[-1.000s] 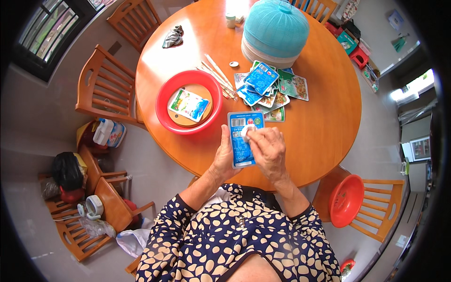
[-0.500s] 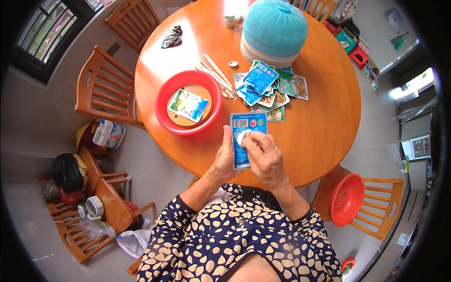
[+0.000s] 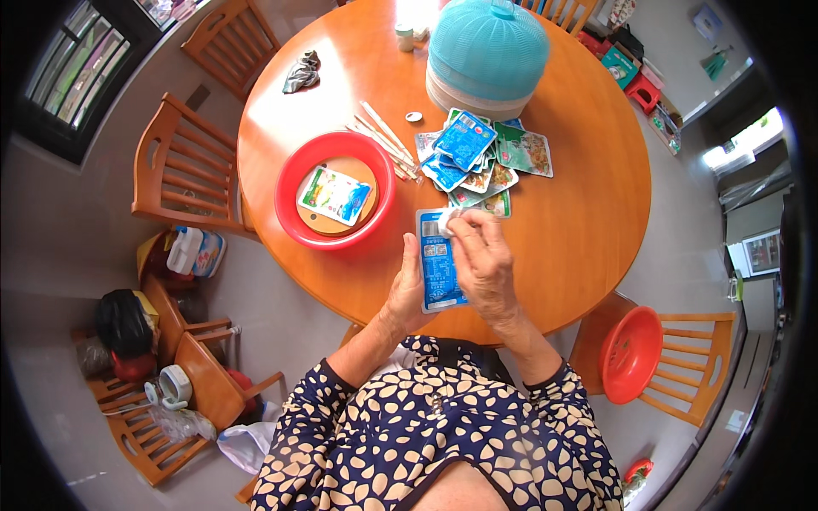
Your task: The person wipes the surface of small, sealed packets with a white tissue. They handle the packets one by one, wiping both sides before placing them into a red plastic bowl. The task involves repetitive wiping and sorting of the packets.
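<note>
A flat blue food pouch [image 3: 436,271] with a barcode is held upright near the table's front edge. My left hand [image 3: 406,289] grips it from its left side, thumb along the edge. Pinched in my right hand [image 3: 484,266] is a small white wad [image 3: 446,223], a cotton pad or tissue, pressed on the pouch's upper part. My right fingers cover the pouch's right side. Beyond lies a pile of similar pouches [image 3: 466,140], blue and green. To the left, a red basin [image 3: 285,217] holds a round wooden board with a white, green and blue pouch [image 3: 335,195] on it.
On the round wooden table [image 3: 588,230] are a blue mesh food cover [image 3: 487,51], a small jar [image 3: 405,37], a white cap [image 3: 413,117], several thin sticks [image 3: 388,129] and a crumpled dark bag [image 3: 302,71]. Chairs surround it; another red basin [image 3: 630,355] sits on the right chair.
My right hand has slid the white wad up the pouch, from below the barcode to its upper right. My left hand keeps its hold. The whole view has shifted slightly.
</note>
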Demonstrator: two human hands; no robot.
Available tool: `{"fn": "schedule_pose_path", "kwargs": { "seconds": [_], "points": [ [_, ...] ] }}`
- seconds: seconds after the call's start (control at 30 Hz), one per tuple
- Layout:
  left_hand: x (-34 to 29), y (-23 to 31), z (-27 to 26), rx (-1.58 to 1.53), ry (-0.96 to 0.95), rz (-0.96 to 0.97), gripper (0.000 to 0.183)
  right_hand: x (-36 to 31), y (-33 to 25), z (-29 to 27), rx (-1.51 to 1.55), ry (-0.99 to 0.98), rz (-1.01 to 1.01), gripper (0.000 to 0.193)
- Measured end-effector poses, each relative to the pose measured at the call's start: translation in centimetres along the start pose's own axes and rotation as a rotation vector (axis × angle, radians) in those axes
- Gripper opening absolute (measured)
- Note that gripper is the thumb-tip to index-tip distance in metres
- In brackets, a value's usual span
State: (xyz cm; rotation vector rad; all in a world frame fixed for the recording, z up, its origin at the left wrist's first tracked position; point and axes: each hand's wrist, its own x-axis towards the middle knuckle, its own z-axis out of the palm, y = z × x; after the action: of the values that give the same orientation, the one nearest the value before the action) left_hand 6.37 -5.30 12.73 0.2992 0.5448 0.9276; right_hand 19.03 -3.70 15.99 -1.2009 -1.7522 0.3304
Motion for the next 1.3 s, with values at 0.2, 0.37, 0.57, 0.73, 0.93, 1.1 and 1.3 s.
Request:
{"fn": "schedule_pose_path", "kwargs": {
  "seconds": [0.2,0.37,0.57,0.73,0.93,1.1,1.3],
  "points": [
    [0.0,0.1,-0.7,-0.056,-0.031,0.124,0.083,-0.5,-0.9,1.5,0.113,-0.165,-0.166,0.031],
    [-0.1,0.3,-0.9,-0.065,-0.038,0.092,0.075,0.7,-0.1,0.7,-0.017,-0.056,-0.150,0.029],
    [0.5,0.1,-1.4,-0.059,-0.062,0.059,0.066,0.0,1.4,-0.5,-0.223,-0.042,-0.142,0.030],
    [0.3,0.1,0.1,-0.007,0.068,0.054,0.072,-2.2,0.8,-1.3,-0.278,-0.124,-0.047,0.028],
    [0.9,-0.4,-0.9,-0.045,0.065,0.084,0.075,-4.8,0.0,-0.9,-0.234,-0.119,-0.048,0.026],
    [1.4,-0.3,-2.2,-0.093,-0.040,0.120,0.080,-5.7,-1.5,-1.2,0.059,-0.375,-0.047,0.024],
    [1.2,-0.9,-2.2,-0.101,0.104,0.067,0.075,-0.8,0.4,-1.2,0.087,-0.185,-0.048,0.023]
  ]
}}
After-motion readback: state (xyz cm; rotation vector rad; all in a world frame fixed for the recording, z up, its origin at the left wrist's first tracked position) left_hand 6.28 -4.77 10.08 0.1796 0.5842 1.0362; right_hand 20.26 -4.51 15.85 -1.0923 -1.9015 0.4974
